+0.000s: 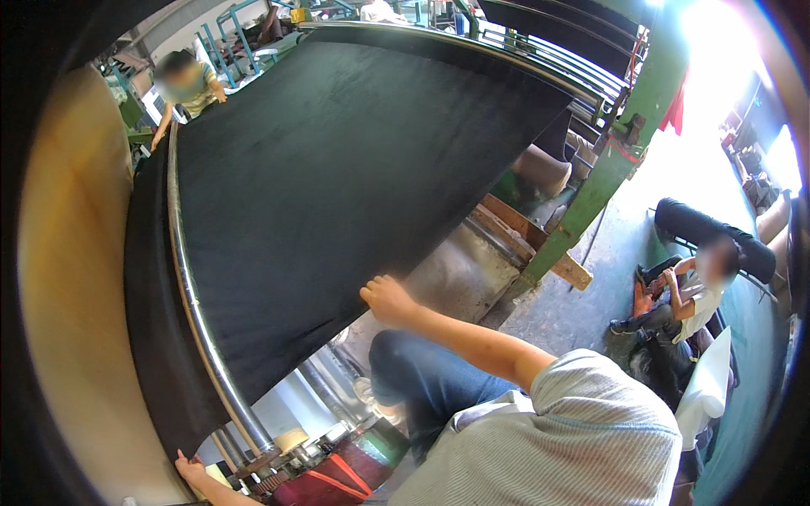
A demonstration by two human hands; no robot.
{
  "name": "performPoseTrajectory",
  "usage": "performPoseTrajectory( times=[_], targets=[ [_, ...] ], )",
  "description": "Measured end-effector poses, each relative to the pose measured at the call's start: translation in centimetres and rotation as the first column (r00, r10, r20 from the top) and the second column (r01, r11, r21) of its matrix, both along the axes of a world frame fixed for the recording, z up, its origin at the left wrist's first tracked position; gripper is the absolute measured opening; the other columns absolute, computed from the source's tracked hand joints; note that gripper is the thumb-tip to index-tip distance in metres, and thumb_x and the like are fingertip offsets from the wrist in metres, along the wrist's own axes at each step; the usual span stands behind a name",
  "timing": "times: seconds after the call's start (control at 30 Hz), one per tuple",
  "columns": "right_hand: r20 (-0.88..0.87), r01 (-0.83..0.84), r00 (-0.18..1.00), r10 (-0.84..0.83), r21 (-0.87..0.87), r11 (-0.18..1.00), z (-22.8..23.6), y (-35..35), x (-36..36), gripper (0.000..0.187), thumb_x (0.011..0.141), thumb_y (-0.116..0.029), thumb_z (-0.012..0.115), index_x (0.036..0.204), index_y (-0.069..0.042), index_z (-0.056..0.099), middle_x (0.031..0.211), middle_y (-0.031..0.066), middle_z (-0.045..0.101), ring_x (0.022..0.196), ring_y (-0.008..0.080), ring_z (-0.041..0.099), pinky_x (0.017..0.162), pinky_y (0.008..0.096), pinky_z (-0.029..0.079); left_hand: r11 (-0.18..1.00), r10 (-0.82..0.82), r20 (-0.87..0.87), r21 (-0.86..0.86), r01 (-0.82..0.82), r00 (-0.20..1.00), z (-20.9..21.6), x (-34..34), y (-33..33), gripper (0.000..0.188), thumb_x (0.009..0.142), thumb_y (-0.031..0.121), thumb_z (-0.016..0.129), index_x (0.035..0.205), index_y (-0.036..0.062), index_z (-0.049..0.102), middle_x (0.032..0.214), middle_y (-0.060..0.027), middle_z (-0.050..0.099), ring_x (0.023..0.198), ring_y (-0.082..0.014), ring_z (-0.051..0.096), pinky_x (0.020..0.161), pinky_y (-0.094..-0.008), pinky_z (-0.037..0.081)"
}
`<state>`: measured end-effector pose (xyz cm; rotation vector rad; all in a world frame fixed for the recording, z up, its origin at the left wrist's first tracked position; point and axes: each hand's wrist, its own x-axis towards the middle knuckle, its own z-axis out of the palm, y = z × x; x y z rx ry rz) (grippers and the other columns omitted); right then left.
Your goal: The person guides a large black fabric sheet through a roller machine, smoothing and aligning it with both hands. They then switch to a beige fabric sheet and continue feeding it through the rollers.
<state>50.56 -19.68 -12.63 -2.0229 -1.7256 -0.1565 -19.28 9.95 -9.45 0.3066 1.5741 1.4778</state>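
A wide sheet of black fabric (354,169) stretches from the far rollers toward me and passes over a shiny metal roller (196,304) on the left. My right hand (388,299) is closed on the sheet's near edge, arm reaching out across my raised knee. Down at the lower left, my left hand (191,465) pinches the bottom corner of the fabric where it hangs beyond the roller. Part of that hand's grip is hidden by the cloth.
A co-worker (190,88) stands at the far left, hands at the fabric's other edge. Green machine post (591,194) rises at right, a wooden beam (540,240) beside it. Gears (270,481) sit below the roller. Another person (696,295) sits near a black roll (713,236).
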Motion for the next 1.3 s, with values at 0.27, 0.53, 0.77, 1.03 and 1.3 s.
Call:
performPoseTrajectory(
  times=[0.27,0.53,0.77,1.03,1.3],
  targets=[
    [-0.070,-0.087,0.994,0.087,0.006,0.996,0.2,1.4,-3.6,0.007,0.075,-0.010,0.053,0.078,-0.006,0.057,0.080,0.0117,0.060,0.083,0.0266,0.058,0.075,0.0366,0.042,0.968,-0.244,-0.076,-0.077,0.239,0.967,-0.2,0.8,1.7,0.042,0.080,0.015,0.041,0.111,0.0269,0.065,0.098,-0.0007,0.060,0.067,-0.0131,0.045,0.059,-0.0242,0.043],
    [-0.131,-0.192,0.973,0.190,-0.001,0.981,0.7,2.7,-7.5,0.009,0.076,-0.010,0.052,0.083,-0.004,0.055,0.081,0.0115,0.057,0.085,0.0276,0.056,0.078,0.0366,0.042,0.999,0.012,-0.069,-0.046,-0.016,0.998,-0.1,1.1,0.7,0.042,0.077,0.019,0.038,0.106,0.0301,0.067,0.075,-0.0020,0.059,0.055,-0.0112,0.041,0.048,-0.0250,0.040],
    [-0.079,-0.256,0.961,0.264,0.103,0.961,1.8,2.6,-9.0,0.011,0.075,-0.011,0.053,0.085,-0.007,0.055,0.086,0.0101,0.053,0.087,0.0251,0.053,0.078,0.0362,0.041,0.939,-0.340,0.027,-0.037,0.341,0.940,3.7,8.2,-2.2,0.029,0.081,0.023,0.054,0.106,0.0275,0.067,0.086,-0.0015,0.063,0.062,-0.0116,0.051,0.051,-0.0240,0.042],
    [0.022,0.165,0.985,-0.172,0.187,0.968,5.1,3.2,-0.3,0.009,0.074,-0.013,0.053,0.080,-0.007,0.059,0.086,0.0103,0.052,0.090,0.0256,0.051,0.075,0.0355,0.038,0.975,-0.222,0.063,0.006,0.222,0.973,1.1,1.2,0.1,0.029,0.086,0.016,0.046,0.108,0.0245,0.063,0.071,-0.0007,0.055,0.049,-0.0122,0.042,0.041,-0.0231,0.036],
    [0.055,0.072,0.996,-0.075,0.051,0.996,1.6,0.5,-1.4,0.009,0.076,-0.013,0.052,0.073,-0.006,0.058,0.076,0.0095,0.059,0.079,0.0238,0.056,0.074,0.0358,0.040,0.997,0.039,-0.128,-0.060,-0.047,0.991,0.2,1.1,0.1,0.037,0.087,0.026,0.033,0.106,0.0257,0.065,0.077,-0.0008,0.058,0.052,-0.0126,0.043,0.042,-0.0243,0.036]
  ],
)
